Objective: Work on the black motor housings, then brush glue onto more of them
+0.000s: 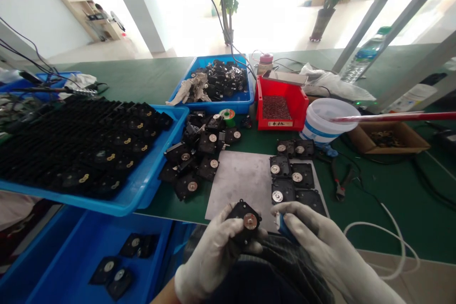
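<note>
My left hand, in a white glove, grips a black housing with a round coppery disc on its face, held up at the table's front edge. To its right, my gloved right hand pinches a small blue object with a pale tip, a short gap from the housing. Behind both hands a grey sheet lies on the green table. Several similar black housings with silvery discs stand in rows on the sheet's right side, and a loose pile of them lies to its left.
A large blue tray of black parts fills the left. Behind are another blue tray, a red bin and a white bucket. Pliers and a white tube lie right. A blue bin is below left.
</note>
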`<state>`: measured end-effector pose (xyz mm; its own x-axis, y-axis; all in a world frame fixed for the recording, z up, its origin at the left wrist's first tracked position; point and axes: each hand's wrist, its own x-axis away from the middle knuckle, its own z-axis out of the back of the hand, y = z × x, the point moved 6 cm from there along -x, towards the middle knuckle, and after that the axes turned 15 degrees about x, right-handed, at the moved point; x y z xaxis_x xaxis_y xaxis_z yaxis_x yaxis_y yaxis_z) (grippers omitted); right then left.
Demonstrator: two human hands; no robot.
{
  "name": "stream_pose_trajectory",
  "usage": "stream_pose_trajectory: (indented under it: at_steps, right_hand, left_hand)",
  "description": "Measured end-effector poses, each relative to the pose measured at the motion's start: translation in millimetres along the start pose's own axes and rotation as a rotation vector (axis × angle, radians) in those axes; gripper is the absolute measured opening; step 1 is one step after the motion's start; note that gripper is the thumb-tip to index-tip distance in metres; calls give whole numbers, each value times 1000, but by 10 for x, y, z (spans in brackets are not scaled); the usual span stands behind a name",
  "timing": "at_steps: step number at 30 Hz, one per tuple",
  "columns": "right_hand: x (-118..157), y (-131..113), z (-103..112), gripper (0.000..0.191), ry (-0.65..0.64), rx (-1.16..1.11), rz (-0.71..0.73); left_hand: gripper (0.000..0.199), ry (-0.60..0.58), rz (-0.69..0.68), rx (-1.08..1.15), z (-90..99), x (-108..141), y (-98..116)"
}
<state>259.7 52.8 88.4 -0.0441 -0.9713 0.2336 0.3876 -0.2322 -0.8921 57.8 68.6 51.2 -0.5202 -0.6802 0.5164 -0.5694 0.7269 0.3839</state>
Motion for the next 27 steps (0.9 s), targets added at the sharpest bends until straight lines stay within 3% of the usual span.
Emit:
stream_pose_trajectory:
  at_steps: [2,7,9,14,27]
  right_hand:
    - [16,-111,-18,30,68,107,59]
    - [108,-571,-26,21,437,553,472]
    - [128,-656,-49,16,510,637,537]
    - [77,-644,-107,16,436,658,530]
    - [50,-623,-124,16,426,664,550]
  left_hand:
    - [36,6,2,-26,-60,33,9]
    - [74,-14,-64,-47,-172,71,62]
    - [78,-29,-55,-89,-186,69,53]
    - [71,-20,-39,-109,-161,65,0]
    - [68,-22,-51,-178,-145,59,-13]
